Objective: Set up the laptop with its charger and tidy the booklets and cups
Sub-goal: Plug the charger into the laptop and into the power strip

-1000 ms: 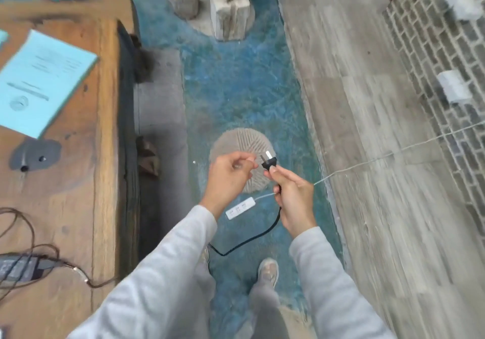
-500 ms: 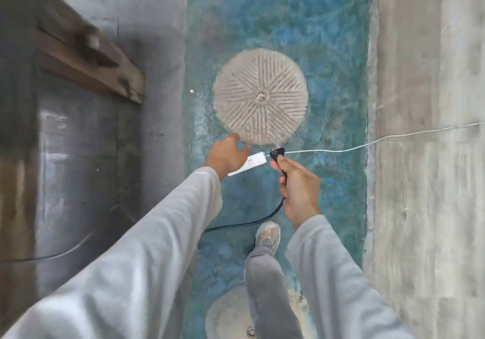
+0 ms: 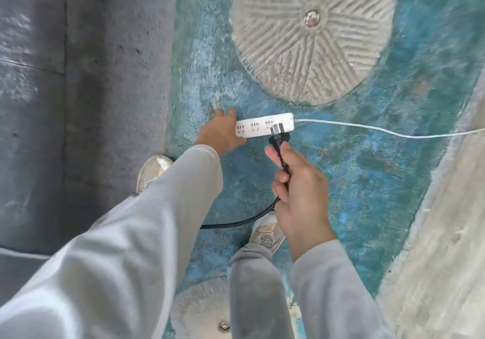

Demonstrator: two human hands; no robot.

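The person is wearing light grey long sleeves [image 3: 147, 239], grey trousers [image 3: 257, 294] and worn pale sneakers [image 3: 265, 233].

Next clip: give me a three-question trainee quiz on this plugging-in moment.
1. True or false: the black plug is fully seated in the power strip.
2. Which of the hands holds the strip down?
3. How many outlets show on the strip: A two, B three, C five?

Key: 1 false, its prongs are visible; the right hand grips its cord. 2 The left hand. 3 B.
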